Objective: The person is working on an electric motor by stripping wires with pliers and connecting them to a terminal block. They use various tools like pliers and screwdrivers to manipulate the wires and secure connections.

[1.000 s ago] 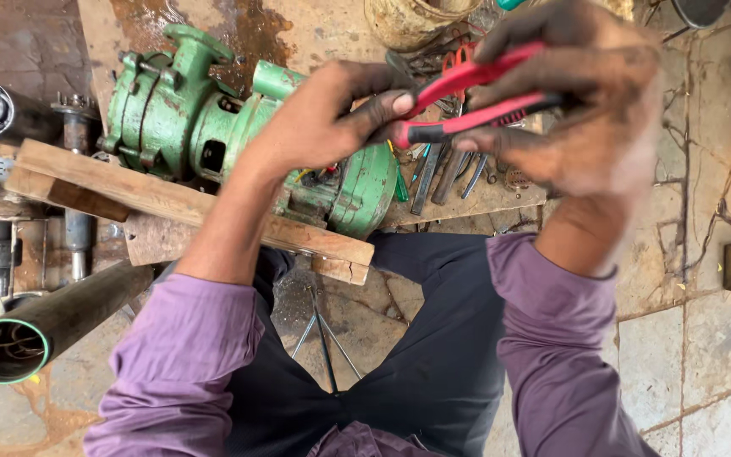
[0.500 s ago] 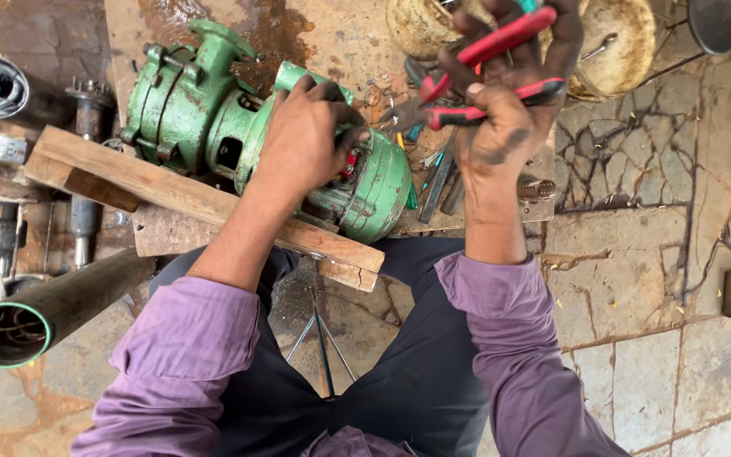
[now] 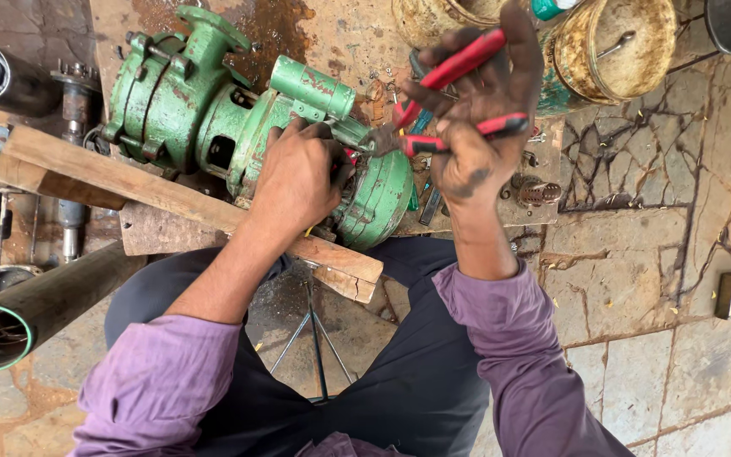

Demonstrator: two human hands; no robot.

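The green pump motor lies on a wooden plank mid-scene, its near end apparently not yet freed: the left hand clutches that end while the right hand grips red-handled pliers, handles spread, nose at the housing.

Green pump motor: cast metal, paint chipped and grimy, lying on side across wooden plank, ribbed end cap toward viewer. Red-handled pliers: handles spread wide, nose at motor's end by small opening, raised above stone floor.
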